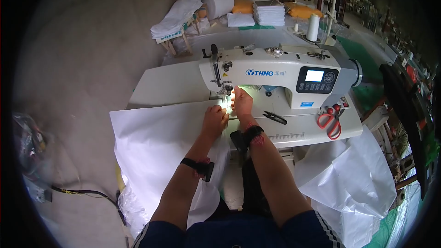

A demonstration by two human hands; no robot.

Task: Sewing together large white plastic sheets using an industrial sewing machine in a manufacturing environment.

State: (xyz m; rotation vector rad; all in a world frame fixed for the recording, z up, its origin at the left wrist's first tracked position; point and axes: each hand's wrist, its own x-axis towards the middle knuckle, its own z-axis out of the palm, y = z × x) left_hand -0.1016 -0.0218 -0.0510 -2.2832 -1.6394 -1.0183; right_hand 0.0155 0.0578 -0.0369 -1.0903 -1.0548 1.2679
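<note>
A white sewing machine (271,67) stands in front of me, its needle area (226,97) lit by a small lamp. My left hand (215,121) is closed on the edge of a large white sheet (156,126), just in front of the needle. The sheet drapes over the table's left front edge. Close to the right of the needle is my right hand (242,102), its fingers bent and pinched together. Whatever lies between those fingertips is too small to make out. Black thread snips (274,117) rest on the machine bed, right of my right hand.
Red-handled scissors (330,126) lie at the table's right. White sheeting (347,174) hangs below them. A thread cone (313,28) stands behind the machine. Farther back are folded white stacks (269,14), a large white roll (216,2) and a small stand (177,36) with white sheets.
</note>
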